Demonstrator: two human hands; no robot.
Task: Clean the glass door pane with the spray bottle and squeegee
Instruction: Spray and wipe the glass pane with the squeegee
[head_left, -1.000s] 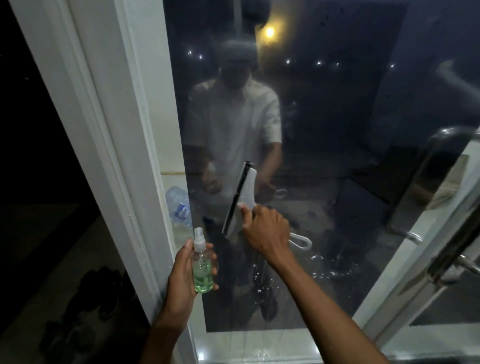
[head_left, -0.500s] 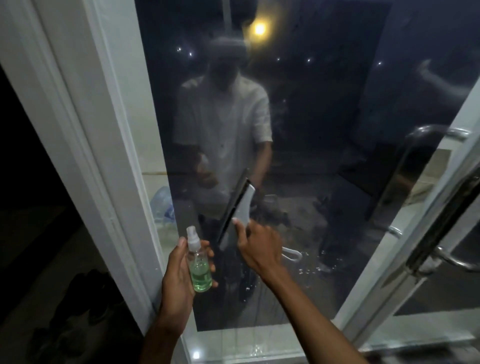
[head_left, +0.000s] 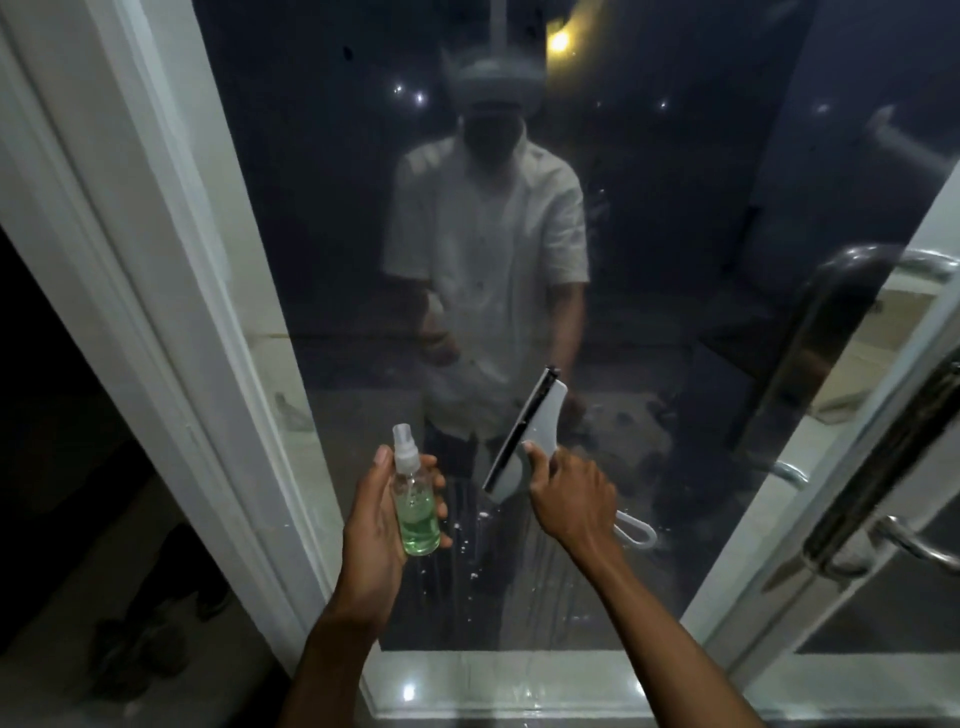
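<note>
The dark glass door pane (head_left: 675, 260) fills the middle of the head view and mirrors a person in a pale shirt. My left hand (head_left: 376, 525) grips a small clear spray bottle (head_left: 413, 499) with green liquid, held upright close to the lower pane. My right hand (head_left: 571, 499) grips the handle of a white squeegee (head_left: 530, 436). Its black blade runs diagonally and lies against the glass. The handle's loop end (head_left: 636, 530) sticks out below my wrist. Droplets and wet streaks (head_left: 472, 566) show on the pane under both hands.
A white door frame (head_left: 171, 312) stands at the left, with dark ground and shoes (head_left: 140, 654) beyond it. A metal pull handle (head_left: 883, 462) and a second door leaf are on the right. A white bottom rail (head_left: 519, 680) borders the pane.
The squeegee and my right hand have slid down and a little right on the glass. The bottle in my left hand stays level beside it. The view has shifted.
</note>
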